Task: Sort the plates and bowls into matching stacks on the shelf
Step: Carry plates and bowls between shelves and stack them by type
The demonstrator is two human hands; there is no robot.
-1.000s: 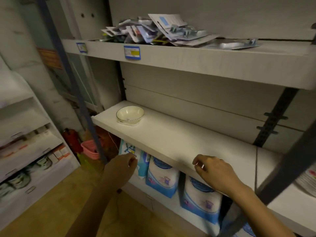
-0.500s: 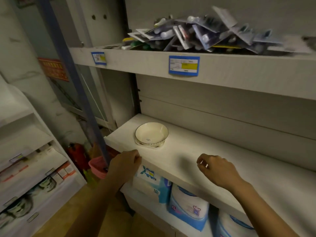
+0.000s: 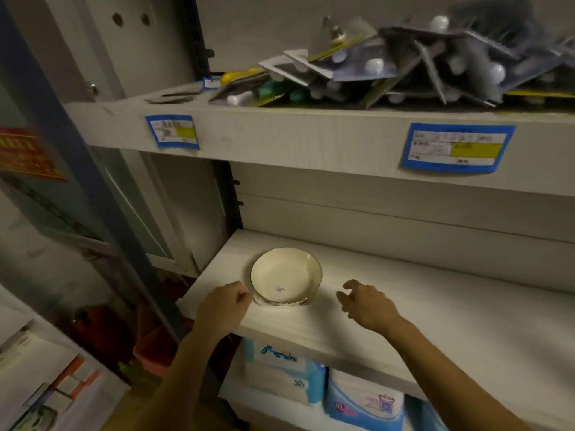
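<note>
A cream bowl (image 3: 284, 276) with a thin dark rim sits on a small patterned plate (image 3: 280, 304) near the left end of the white middle shelf (image 3: 435, 312). My left hand (image 3: 222, 309) is just left of the bowl, its fingers curled shut, holding nothing and almost touching the rim. My right hand (image 3: 365, 304) hovers over the shelf to the right of the bowl, a short gap away, fingers loosely apart and empty.
The upper shelf (image 3: 311, 132) carries a heap of blister-packed goods (image 3: 404, 73) and two blue price labels. Below the middle shelf stand blue and white packs (image 3: 364, 399). A blue upright post (image 3: 93, 188) runs at the left, with a red container (image 3: 93, 331) on the floor.
The view has swung left and closer to the bowl. Both hands have moved up onto the shelf, one to each side of the bowl, and my right fingers have spread.
</note>
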